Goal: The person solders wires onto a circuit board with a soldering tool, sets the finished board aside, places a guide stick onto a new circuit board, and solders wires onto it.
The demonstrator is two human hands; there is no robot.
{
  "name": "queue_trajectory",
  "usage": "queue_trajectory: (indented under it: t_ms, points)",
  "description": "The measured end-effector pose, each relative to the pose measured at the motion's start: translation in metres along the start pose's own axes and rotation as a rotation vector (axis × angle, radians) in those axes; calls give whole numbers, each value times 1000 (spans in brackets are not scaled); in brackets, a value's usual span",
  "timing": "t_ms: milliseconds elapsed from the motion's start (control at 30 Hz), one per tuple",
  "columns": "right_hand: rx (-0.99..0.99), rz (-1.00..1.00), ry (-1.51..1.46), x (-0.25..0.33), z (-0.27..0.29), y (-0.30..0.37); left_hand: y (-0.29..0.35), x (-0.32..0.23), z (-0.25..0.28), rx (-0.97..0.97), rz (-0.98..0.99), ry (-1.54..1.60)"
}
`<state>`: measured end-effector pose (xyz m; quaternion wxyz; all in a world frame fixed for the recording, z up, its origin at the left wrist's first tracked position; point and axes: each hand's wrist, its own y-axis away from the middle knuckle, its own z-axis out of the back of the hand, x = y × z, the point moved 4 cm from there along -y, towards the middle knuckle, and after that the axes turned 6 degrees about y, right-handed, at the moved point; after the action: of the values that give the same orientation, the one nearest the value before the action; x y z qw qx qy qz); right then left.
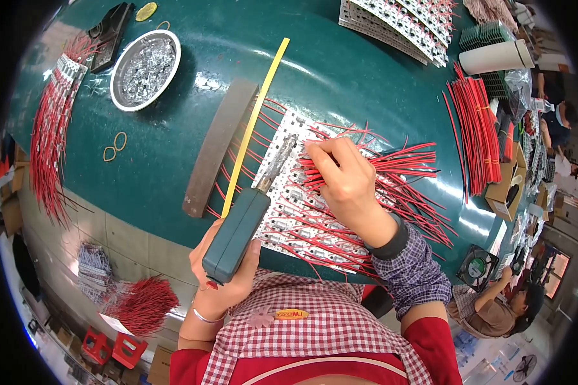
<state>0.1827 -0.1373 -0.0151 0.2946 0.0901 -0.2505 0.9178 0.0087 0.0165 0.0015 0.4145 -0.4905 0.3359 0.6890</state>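
My left hand [228,266] is closed round the dark green handle of a soldering gun [239,232]. The gun's scorched metal shaft [277,163] reaches up over a white circuit board panel [286,135], its tip near the panel's upper edge. Close to that tip, my right hand [348,176] pinches red wires [313,170]; the exact grip is partly hidden by its fingers. Many more red and black wires [411,192] fan out rightward across the panel. A yellow strip [255,122] and a heavy brown bar [219,147] lie along the panel's left side, over its wires.
A white bowl of metal scraps [144,70] stands upper left, beside wired boards [56,128]. Stacked panels [398,32] lie at the far edge. Red wire bundles [475,135] and a white cylinder [496,56] sit at right. Another person [494,308] works at lower right.
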Motion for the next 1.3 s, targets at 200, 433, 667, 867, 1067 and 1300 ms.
queue_trajectory:
  t_ms: [200, 433, 667, 867, 1067, 1300]
  points:
    - [-4, 14, 16, 1, 0, -2, -7, -3, -3, 44, 42, 24]
    - [-8, 25, 29, 2, 0, -3, -6, -2, -4, 54, 57, 16]
    - [-16, 30, 26, 2, -1, -3, -7, -3, -4, 14, -21, 28]
    - [-18, 36, 33, 2, -1, -3, -9, -4, -4, 43, 25, 3]
    - [-12, 44, 47, 3, -1, -4, -9, -6, -4, 57, -60, -46]
    - [-15, 48, 51, 4, -2, -4, 3, 8, -1, -23, -6, 60]
